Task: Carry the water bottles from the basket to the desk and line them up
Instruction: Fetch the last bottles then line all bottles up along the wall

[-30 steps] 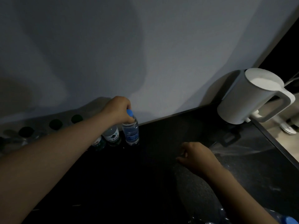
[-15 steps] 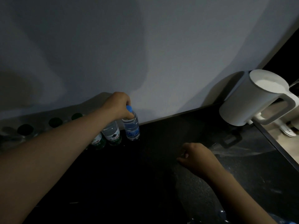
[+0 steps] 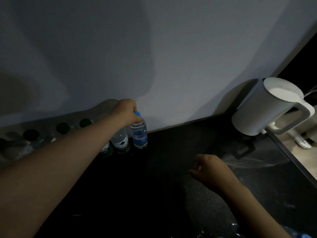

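A: Entry one, blue-capped bottle (image 3: 139,136). Position against the fingers?

B: Upright, directly beneath the left hand (image 3: 126,111). The fingers (image 3: 132,116) curl down over the cap and neck and are clamped on them. The clear body and blue label show below the hand.

A: Place in the row?

B: Right end of a line along the wall (image 3: 180,57). A green-labelled bottle (image 3: 121,142) stands just beside it on the left; cannot tell whether they touch. A second green-labelled bottle (image 3: 106,151) comes next, partly behind the forearm. Further left are dark green caps (image 3: 62,127) of more bottles, dim.

A: Entry two, surface and room?

B: The surface (image 3: 154,189) is black and speckled, and it meets a plain pale wall. A white kettle (image 3: 264,110) stands at the rear right corner, handle to the right. Clear plastic film (image 3: 248,163) lies in front of it. Pale floor (image 3: 291,140) shows beyond the right edge.

A: Entry three, right hand (image 3: 211,170)?

B: Resting on the surface, well apart from the row. Its fingers (image 3: 197,167) are loosely curled under, with nothing visibly held.
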Demonstrator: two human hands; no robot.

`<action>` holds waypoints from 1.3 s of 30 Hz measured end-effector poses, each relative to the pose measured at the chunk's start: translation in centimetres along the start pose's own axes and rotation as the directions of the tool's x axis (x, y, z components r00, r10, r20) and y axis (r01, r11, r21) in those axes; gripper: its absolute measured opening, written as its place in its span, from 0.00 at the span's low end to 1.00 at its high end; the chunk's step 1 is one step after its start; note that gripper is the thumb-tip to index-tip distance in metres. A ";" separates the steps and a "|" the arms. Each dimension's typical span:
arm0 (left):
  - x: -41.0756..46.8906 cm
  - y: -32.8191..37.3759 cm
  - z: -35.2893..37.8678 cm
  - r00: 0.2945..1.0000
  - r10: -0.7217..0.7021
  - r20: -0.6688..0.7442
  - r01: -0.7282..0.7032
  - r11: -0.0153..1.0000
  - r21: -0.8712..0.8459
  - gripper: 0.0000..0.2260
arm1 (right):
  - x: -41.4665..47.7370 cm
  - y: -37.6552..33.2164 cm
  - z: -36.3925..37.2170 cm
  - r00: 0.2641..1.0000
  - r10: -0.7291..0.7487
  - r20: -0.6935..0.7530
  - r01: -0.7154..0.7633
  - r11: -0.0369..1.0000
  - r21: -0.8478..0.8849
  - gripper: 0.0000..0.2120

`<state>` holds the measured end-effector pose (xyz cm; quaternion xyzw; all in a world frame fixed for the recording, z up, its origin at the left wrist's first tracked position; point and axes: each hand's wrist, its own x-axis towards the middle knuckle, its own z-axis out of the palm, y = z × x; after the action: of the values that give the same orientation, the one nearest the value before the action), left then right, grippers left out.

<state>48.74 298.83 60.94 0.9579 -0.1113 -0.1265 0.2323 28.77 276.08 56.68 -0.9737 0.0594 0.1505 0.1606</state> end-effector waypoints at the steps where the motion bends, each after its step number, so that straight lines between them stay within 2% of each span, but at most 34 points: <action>1: -0.1 -0.1 0.1 1.000 -0.011 -0.012 0.011 1.000 0.000 0.11 | -0.2 0.0 -0.1 1.000 0.002 -0.008 -0.003 1.000 -0.009 0.08; 7: -0.4 0.1 0.2 0.998 -0.044 -0.050 0.044 0.999 0.007 0.15 | -1.0 0.2 -0.1 0.999 0.023 -0.025 -0.023 1.000 -0.019 0.08; 9: -0.3 0.1 0.3 0.997 -0.050 -0.055 0.050 0.999 0.002 0.13 | -1.3 0.2 -0.1 0.999 0.033 -0.014 -0.033 0.999 -0.016 0.09; 17: -0.4 0.1 0.3 0.997 -0.068 -0.020 0.069 0.997 0.045 0.16 | -1.5 -0.1 -0.2 0.999 0.032 -0.008 -0.033 0.999 -0.032 0.08; 21: -1.3 0.3 0.2 1.000 -0.027 -0.010 0.028 0.996 0.086 0.14 | -1.8 -0.6 -0.4 1.000 0.013 -0.020 -0.014 0.999 -0.031 0.07; 27: -4.7 -0.7 -0.1 0.989 0.079 -0.127 -0.062 0.989 0.131 0.14 | -3.4 -1.0 -1.1 1.000 0.003 -0.025 -0.004 0.999 -0.039 0.07; 33: -10.6 -0.9 1.2 0.989 0.146 -0.025 -0.145 0.988 0.049 0.08 | -6.4 -1.3 -1.4 0.999 0.026 -0.039 -0.030 0.995 -0.090 0.08; 39: -15.9 1.1 3.0 0.963 0.237 0.128 -0.250 0.964 0.096 0.17 | -9.9 -1.1 -1.6 0.995 0.098 0.003 -0.097 0.989 -0.107 0.10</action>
<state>32.67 300.97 61.92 0.9395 -0.2484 -0.1455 0.1858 20.01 277.29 61.52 -0.9762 0.0981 0.1651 0.1008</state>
